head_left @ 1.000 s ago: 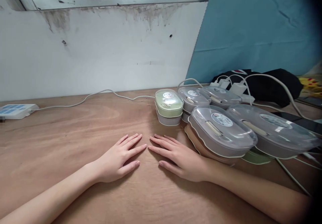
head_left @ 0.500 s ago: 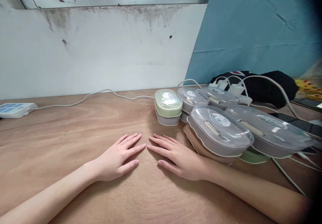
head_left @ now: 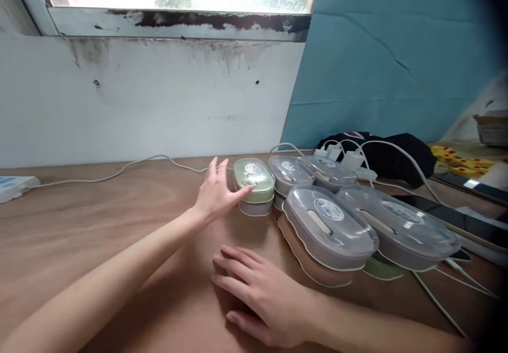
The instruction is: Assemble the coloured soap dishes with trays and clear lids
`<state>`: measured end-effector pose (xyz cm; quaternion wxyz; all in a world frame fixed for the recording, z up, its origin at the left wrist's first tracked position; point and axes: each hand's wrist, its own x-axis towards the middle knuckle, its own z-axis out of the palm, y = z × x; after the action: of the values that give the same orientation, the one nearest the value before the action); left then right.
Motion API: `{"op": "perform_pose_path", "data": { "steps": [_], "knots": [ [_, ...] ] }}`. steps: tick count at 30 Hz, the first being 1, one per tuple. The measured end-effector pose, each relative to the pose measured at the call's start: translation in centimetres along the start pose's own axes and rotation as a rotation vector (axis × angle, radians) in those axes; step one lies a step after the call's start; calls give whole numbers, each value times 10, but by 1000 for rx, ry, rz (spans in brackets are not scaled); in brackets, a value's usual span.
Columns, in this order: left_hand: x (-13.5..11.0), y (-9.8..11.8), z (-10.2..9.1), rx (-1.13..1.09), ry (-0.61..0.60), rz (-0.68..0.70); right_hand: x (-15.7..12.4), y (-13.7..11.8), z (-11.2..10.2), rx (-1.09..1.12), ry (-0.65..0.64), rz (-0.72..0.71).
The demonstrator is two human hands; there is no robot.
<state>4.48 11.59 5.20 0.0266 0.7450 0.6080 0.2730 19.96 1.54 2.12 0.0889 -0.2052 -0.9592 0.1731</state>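
My left hand (head_left: 217,190) is raised beside a small green lunch box (head_left: 260,179), fingers apart, the thumb in front of its lid. I cannot tell whether it touches the box. The green box sits on a grey one (head_left: 255,208). Low over the table (head_left: 170,247), or resting on it, my right hand (head_left: 262,295) has its fingers loosely spread and holds nothing. Closest to that hand is a larger grey lunch box (head_left: 349,234) with a clear lid, stacked on a brown one (head_left: 305,252).
More clear-lidded grey lunch boxes (head_left: 420,242) stand on the right. Behind them are white chargers (head_left: 352,160) with cables and a black cloth item (head_left: 397,154). Dark phone-like devices (head_left: 448,215) lie at the far right. A white power strip (head_left: 16,188) with a cable is at the left.
My left hand has lifted off the table and reached forward to the green lunch box. My right hand has curled slightly and sits lower in view. The camera has tilted up.
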Motion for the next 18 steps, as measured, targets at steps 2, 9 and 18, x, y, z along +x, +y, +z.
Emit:
{"op": "perform_pose_path", "data": {
  "steps": [2,9,18],
  "knots": [
    [9,31,4,-95,7,49,0,1,5,-46,94,-48],
    [8,34,17,-173,-79,84,1,2,10,-133,183,-83],
    [-80,-82,-22,-228,-87,346,0,0,5,-118,195,-14]
  ]
}}
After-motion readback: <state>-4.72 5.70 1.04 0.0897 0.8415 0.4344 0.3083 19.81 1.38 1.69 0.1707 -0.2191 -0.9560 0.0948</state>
